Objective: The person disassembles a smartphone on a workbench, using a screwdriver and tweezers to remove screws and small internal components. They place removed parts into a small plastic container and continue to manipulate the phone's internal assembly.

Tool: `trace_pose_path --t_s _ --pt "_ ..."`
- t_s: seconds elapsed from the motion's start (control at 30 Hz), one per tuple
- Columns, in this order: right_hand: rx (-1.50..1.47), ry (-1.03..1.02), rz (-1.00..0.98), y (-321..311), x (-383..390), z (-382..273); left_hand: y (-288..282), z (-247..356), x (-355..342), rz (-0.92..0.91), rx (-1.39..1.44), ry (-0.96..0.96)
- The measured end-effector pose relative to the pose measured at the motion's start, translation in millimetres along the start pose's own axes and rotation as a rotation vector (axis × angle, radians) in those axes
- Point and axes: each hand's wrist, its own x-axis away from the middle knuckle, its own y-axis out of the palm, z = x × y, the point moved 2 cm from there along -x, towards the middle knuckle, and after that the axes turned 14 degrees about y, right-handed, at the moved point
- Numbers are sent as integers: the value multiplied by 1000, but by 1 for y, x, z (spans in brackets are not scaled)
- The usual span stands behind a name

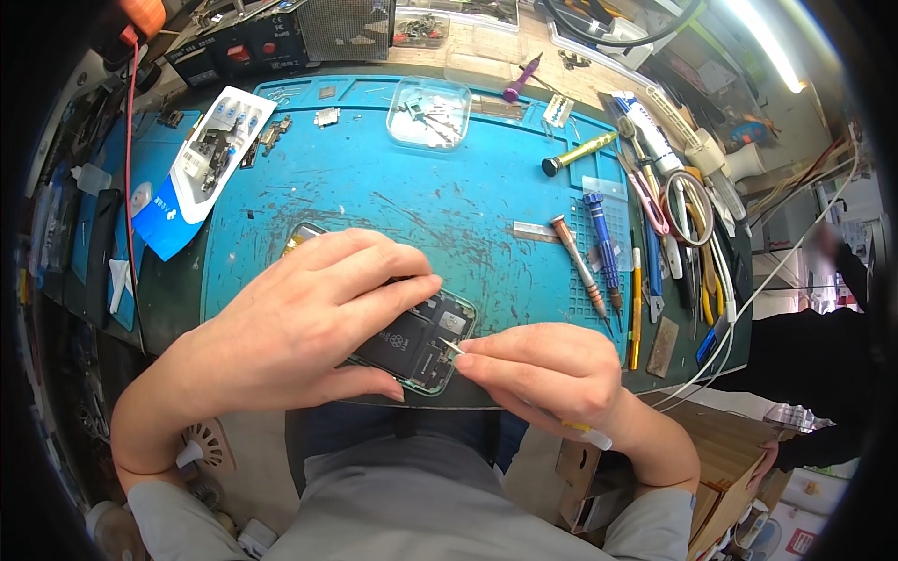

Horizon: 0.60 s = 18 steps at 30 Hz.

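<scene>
An opened smartphone (391, 352) lies near the front edge of the blue work mat, its black battery and inner parts exposed. My left hand (313, 318) wraps over it from the left, thumb on the near edge and fingers on the far side, and hides much of its left part. With my right hand (547, 369) I pinch a slim, pale-pointed tool (453, 347). Its tip is at the phone's right end, beside the battery. A yellow and white rear end shows below my palm; the tool's exact kind cannot be made out.
Screwdrivers (606, 248) and a green-handled tool (585, 151) lie on the mat's right side, with scissors (645, 194) and tape rolls (687, 208) beyond. A clear parts box (428, 114) stands at the back. Left lies a blue-white packet (201, 173). Another person (804, 374) is at far right.
</scene>
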Motion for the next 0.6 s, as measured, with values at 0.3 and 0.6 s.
trace_pose_path --t_s 0.3,0.6 --pt "-14 42 -9 -1 0 0 1 0 1 21 7 12" --pt "9 32 10 0 1 2 0 1 0 18 -3 8"
